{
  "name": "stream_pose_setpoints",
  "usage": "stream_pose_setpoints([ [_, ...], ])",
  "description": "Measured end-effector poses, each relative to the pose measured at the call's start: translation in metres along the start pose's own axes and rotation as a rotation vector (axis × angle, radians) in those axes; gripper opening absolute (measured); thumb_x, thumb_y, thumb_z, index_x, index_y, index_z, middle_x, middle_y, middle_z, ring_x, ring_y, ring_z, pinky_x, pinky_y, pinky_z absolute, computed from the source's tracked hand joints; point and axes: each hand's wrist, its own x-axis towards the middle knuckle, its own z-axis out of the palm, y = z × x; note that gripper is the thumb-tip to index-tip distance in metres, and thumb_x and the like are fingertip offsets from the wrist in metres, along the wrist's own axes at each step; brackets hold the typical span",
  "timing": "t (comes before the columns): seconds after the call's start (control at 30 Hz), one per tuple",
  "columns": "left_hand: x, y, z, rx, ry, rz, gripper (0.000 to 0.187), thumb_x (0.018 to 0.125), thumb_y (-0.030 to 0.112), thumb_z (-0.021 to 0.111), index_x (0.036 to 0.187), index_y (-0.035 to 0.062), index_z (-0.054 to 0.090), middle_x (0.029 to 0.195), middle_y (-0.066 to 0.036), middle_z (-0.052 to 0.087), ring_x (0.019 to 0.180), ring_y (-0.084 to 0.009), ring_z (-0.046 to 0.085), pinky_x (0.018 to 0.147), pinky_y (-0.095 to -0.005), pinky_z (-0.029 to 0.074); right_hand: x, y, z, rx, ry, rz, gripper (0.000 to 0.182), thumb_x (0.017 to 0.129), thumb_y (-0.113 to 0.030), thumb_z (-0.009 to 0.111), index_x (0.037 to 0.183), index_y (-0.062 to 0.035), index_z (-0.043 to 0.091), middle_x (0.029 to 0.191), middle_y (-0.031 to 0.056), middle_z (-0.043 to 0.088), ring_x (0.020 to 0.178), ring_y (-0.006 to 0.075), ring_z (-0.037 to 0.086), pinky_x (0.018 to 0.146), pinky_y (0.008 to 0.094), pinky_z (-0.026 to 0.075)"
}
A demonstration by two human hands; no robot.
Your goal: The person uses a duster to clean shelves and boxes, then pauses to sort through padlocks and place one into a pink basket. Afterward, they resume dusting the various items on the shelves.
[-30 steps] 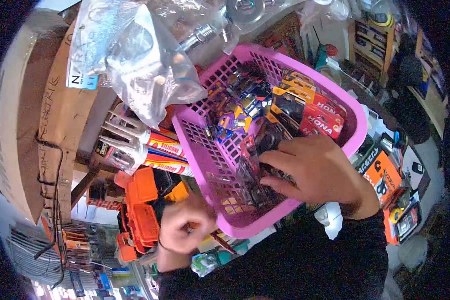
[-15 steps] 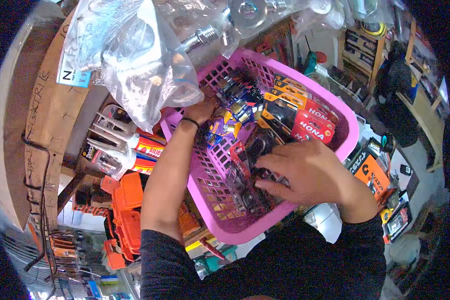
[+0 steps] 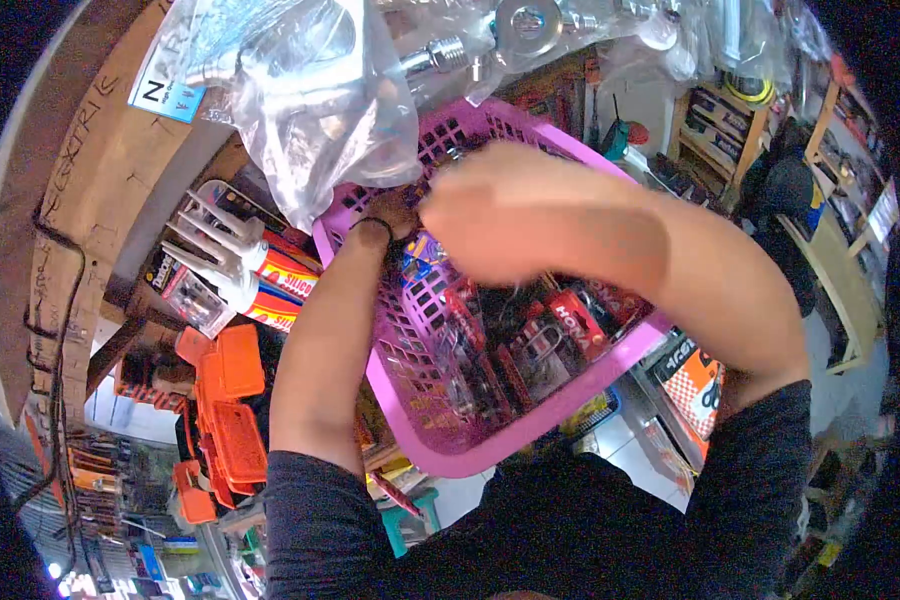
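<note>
A pink plastic basket (image 3: 460,463) with holes in its walls holds many packaged goods. My left hand (image 3: 395,213), with a dark band at the wrist, is at the basket's left side; its fingers are in shadow and partly hidden. My right hand (image 3: 500,215) is smeared by motion above the basket's upper middle, close to my left hand, and its fingers cannot be made out. Below it lie a red package marked HONA (image 3: 578,325) and dark blister packs (image 3: 480,370). Purple-blue packets (image 3: 425,257) show between both hands.
Clear plastic bags (image 3: 320,110) with metal fittings hang over the basket's far edge. Silicone tubes (image 3: 280,270) and orange boxes (image 3: 235,365) stand at the left. A wooden beam (image 3: 90,150) with dark hooks runs down the left. A wooden rack (image 3: 715,130) stands at back right.
My right hand has moved from the basket's near right contents up and left, over its upper middle. The red HONA package sits lower and further left. My left hand has stayed near the left side.
</note>
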Motion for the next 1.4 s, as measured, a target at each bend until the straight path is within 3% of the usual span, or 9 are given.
stream_pose_setpoints([
  [0.2, 0.029, -0.038, 0.033, 0.109, -0.217, 0.124, 0.044, 0.081, 0.032, 0.037, 0.120, 0.0116, 0.036, 0.125, -0.014, 0.035, 0.113, -0.0289, 0.037, 0.094, -0.0364, 0.031, 0.048, 0.038, 0.056, 0.050, 0.291, -0.037, 0.017, 0.067, -0.018, 0.050, 0.068, -0.0040, 0.059, 0.068, 0.0157, 0.058, 0.066, 0.0331, 0.057, 0.059, 0.0415, 0.047],
  [0.53, 0.020, -0.038, 0.026, -0.080, 0.054, 0.058, 0.043, 0.076, 0.036, 0.045, 0.114, 0.0146, 0.044, 0.118, -0.013, 0.043, 0.109, -0.0293, 0.040, 0.092, -0.0380, 0.032, 0.057, 0.049, 0.067, 0.083, 0.180, -0.022, 0.018, 0.070, -0.021, 0.050, 0.072, -0.0054, 0.058, 0.068, 0.0158, 0.057, 0.066, 0.0330, 0.056, 0.060, 0.0432, 0.045],
  [0.63, 0.032, -0.045, 0.038, 0.239, 0.362, 0.289, 0.041, 0.074, 0.032, 0.049, 0.109, 0.0101, 0.047, 0.110, -0.016, 0.049, 0.093, -0.0266, 0.053, 0.079, -0.0374, 0.043, 0.056, 0.050, 0.068, 0.042, 0.149, -0.024, 0.019, 0.070, -0.022, 0.051, 0.075, -0.0054, 0.058, 0.071, 0.0161, 0.058, 0.069, 0.0328, 0.056, 0.061, 0.0429, 0.045],
  [0.7, 0.006, -0.007, -0.015, -0.069, -0.278, 0.034, 0.037, 0.074, 0.026, 0.055, 0.107, 0.0078, 0.048, 0.105, -0.014, 0.052, 0.065, -0.0201, 0.059, 0.056, -0.0320, 0.049, 0.055, 0.050, 0.065, 0.069, 0.121, -0.031, 0.020, 0.069, -0.023, 0.052, 0.076, -0.0056, 0.059, 0.073, 0.0162, 0.058, 0.071, 0.0327, 0.056, 0.063, 0.0425, 0.045],
  [0.8, -0.008, 0.013, -0.036, -0.815, -0.543, -0.381, 0.033, 0.074, 0.020, 0.058, 0.104, 0.0085, 0.049, 0.095, -0.009, 0.056, 0.046, -0.0117, 0.053, 0.041, -0.0237, 0.044, 0.055, 0.057, 0.067, 0.126, 0.143, -0.006, 0.022, 0.070, -0.024, 0.052, 0.078, -0.0051, 0.059, 0.074, 0.0170, 0.058, 0.072, 0.0330, 0.056, 0.064, 0.0429, 0.045],
  [1.17, -0.011, 0.014, -0.021, -0.916, -0.461, -0.413, 0.045, 0.063, 0.013, 0.066, 0.105, 0.0153, 0.049, 0.079, 0.002, 0.056, 0.056, -0.0074, 0.049, 0.050, -0.0219, 0.049, 0.054, 0.063, 0.060, 0.108, 0.044, 0.069, 0.021, 0.071, -0.024, 0.053, 0.082, -0.0074, 0.059, 0.078, 0.0159, 0.058, 0.079, 0.0315, 0.055, 0.069, 0.0418, 0.044],
  [1.27, -0.010, -0.002, -0.029, -0.512, -0.471, -0.334, 0.039, 0.073, 0.022, 0.059, 0.110, 0.0200, 0.047, 0.100, 0.001, 0.053, 0.082, -0.0105, 0.053, 0.065, -0.0284, 0.049, 0.051, 0.069, 0.058, 0.153, 0.085, 0.031, 0.020, 0.071, -0.023, 0.053, 0.083, -0.0085, 0.059, 0.079, 0.0154, 0.058, 0.077, 0.0310, 0.055, 0.068, 0.0409, 0.043],
  [1.33, -0.014, -0.014, -0.034, -0.128, -0.382, 0.213, 0.041, 0.074, 0.024, 0.057, 0.112, 0.0141, 0.046, 0.108, -0.005, 0.050, 0.094, -0.0153, 0.050, 0.079, -0.0337, 0.043, 0.053, 0.077, 0.060, 0.219, 0.132, 0.039, 0.020, 0.070, -0.023, 0.054, 0.083, -0.0084, 0.059, 0.079, 0.0150, 0.058, 0.075, 0.0308, 0.055, 0.067, 0.0402, 0.043],
  [1.4, -0.032, 0.004, -0.041, -0.184, -0.132, 0.120, 0.044, 0.073, 0.024, 0.058, 0.111, 0.0078, 0.046, 0.109, -0.008, 0.050, 0.097, -0.0190, 0.048, 0.088, -0.0329, 0.035, 0.054, 0.083, 0.063, 0.236, 0.151, 0.029, 0.020, 0.070, -0.023, 0.054, 0.082, -0.0078, 0.059, 0.078, 0.0150, 0.058, 0.075, 0.0308, 0.055, 0.066, 0.0402, 0.043],
])
